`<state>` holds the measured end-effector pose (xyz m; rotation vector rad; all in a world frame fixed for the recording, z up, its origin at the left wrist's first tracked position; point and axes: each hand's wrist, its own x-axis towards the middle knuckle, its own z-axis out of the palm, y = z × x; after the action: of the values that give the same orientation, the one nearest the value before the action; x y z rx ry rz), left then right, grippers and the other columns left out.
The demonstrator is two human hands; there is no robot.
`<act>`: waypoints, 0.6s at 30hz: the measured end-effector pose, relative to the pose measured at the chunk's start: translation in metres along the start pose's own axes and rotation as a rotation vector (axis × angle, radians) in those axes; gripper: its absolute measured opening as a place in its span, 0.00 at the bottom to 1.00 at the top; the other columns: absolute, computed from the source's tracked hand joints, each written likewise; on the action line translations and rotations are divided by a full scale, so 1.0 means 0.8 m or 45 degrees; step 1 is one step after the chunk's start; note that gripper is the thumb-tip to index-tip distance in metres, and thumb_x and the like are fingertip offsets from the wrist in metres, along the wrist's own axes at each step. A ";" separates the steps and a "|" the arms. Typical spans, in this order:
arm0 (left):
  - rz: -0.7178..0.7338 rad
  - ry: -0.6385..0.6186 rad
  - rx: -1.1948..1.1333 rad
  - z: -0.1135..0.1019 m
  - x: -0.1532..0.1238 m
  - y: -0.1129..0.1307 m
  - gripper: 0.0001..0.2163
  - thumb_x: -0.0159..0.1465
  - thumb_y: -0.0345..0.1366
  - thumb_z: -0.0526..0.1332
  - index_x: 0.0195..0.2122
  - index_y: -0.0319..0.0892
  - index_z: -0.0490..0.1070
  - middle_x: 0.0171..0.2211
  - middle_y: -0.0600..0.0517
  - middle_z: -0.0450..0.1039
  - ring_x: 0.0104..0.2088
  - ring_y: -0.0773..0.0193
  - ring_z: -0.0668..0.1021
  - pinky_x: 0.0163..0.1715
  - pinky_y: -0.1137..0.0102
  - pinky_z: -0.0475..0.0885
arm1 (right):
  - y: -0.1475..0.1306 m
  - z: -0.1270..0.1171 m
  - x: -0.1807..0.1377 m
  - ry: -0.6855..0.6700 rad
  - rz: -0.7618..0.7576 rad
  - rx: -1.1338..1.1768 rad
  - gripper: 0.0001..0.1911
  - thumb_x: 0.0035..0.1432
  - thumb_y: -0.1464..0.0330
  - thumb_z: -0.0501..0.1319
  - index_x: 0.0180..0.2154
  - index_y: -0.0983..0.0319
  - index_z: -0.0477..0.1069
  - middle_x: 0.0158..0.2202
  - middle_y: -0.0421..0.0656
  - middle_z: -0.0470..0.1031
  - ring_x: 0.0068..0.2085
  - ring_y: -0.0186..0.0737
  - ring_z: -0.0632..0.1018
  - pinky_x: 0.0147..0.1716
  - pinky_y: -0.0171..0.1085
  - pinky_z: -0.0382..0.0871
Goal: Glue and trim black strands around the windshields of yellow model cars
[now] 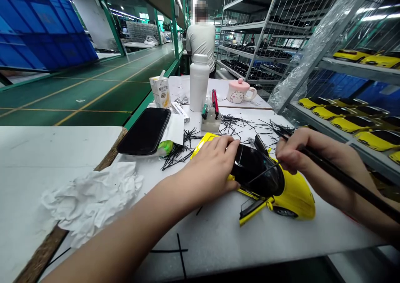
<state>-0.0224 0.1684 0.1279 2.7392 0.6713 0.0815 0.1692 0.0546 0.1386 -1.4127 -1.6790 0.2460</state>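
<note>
- I see the left hand (215, 162) clasp one partly hidden yellow-and-black model car (275, 184) on the white table (225, 241).
- The right hand (321, 143) pinches one thin black strip (264, 173); one black rod (350, 182) leaves view.
- Beyond: one white plastic bottle (199, 85).

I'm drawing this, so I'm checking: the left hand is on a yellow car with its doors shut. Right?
Not quite: the doors aren't shut. The head view shows the near door swung open. The left hand is indeed on the yellow car.
</note>
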 end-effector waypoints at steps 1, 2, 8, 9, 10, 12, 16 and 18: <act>0.001 0.004 -0.004 0.000 0.000 0.000 0.39 0.64 0.38 0.70 0.71 0.32 0.53 0.70 0.36 0.56 0.70 0.45 0.60 0.70 0.55 0.58 | 0.001 0.001 0.000 -0.024 -0.031 -0.016 0.14 0.68 0.58 0.62 0.30 0.54 0.70 0.24 0.35 0.73 0.24 0.33 0.73 0.23 0.31 0.66; 0.003 0.010 -0.008 -0.001 0.000 0.000 0.39 0.63 0.37 0.71 0.71 0.32 0.53 0.70 0.36 0.56 0.70 0.45 0.61 0.70 0.55 0.58 | 0.002 0.003 0.000 -0.052 -0.044 -0.022 0.13 0.69 0.59 0.62 0.30 0.54 0.70 0.24 0.35 0.74 0.23 0.34 0.74 0.22 0.31 0.67; 0.033 0.042 -0.033 -0.001 -0.001 -0.003 0.38 0.62 0.38 0.71 0.69 0.35 0.55 0.68 0.37 0.59 0.69 0.45 0.63 0.69 0.55 0.60 | 0.009 0.008 -0.001 -0.182 -0.049 -0.041 0.12 0.70 0.60 0.60 0.32 0.53 0.68 0.25 0.38 0.75 0.23 0.38 0.74 0.20 0.34 0.67; 0.039 0.050 -0.036 -0.001 -0.002 -0.003 0.38 0.62 0.37 0.71 0.69 0.36 0.55 0.68 0.37 0.59 0.68 0.45 0.64 0.69 0.55 0.60 | 0.010 0.009 -0.001 -0.192 -0.064 -0.054 0.12 0.70 0.60 0.60 0.32 0.53 0.68 0.25 0.38 0.74 0.23 0.38 0.73 0.20 0.35 0.67; 0.045 0.057 -0.038 0.000 -0.002 -0.003 0.37 0.62 0.37 0.71 0.69 0.37 0.56 0.68 0.37 0.59 0.68 0.45 0.64 0.69 0.54 0.60 | 0.011 0.010 -0.002 -0.199 -0.084 -0.061 0.12 0.70 0.61 0.60 0.31 0.54 0.67 0.25 0.38 0.74 0.22 0.37 0.73 0.20 0.35 0.67; 0.055 0.066 -0.037 0.000 -0.002 -0.004 0.37 0.62 0.36 0.71 0.69 0.37 0.56 0.68 0.37 0.59 0.68 0.45 0.64 0.68 0.54 0.61 | 0.012 0.012 -0.002 -0.214 -0.130 -0.058 0.12 0.70 0.62 0.60 0.31 0.54 0.67 0.25 0.37 0.73 0.23 0.36 0.73 0.21 0.34 0.67; 0.067 0.034 -0.033 -0.004 -0.004 -0.006 0.37 0.61 0.35 0.70 0.69 0.35 0.56 0.68 0.37 0.59 0.69 0.45 0.62 0.69 0.55 0.61 | 0.014 0.015 0.000 -0.254 -0.164 -0.011 0.12 0.71 0.64 0.60 0.32 0.54 0.66 0.25 0.35 0.73 0.23 0.33 0.73 0.23 0.32 0.67; 0.079 -0.008 -0.045 -0.009 -0.007 -0.009 0.38 0.61 0.33 0.68 0.71 0.35 0.54 0.70 0.37 0.57 0.70 0.47 0.61 0.70 0.56 0.60 | 0.012 0.013 0.002 -0.266 -0.153 0.004 0.12 0.71 0.63 0.61 0.32 0.55 0.66 0.25 0.34 0.72 0.23 0.33 0.72 0.23 0.32 0.67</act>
<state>-0.0317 0.1738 0.1323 2.7251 0.5782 0.0984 0.1685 0.0630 0.1274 -1.3148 -1.9258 0.3377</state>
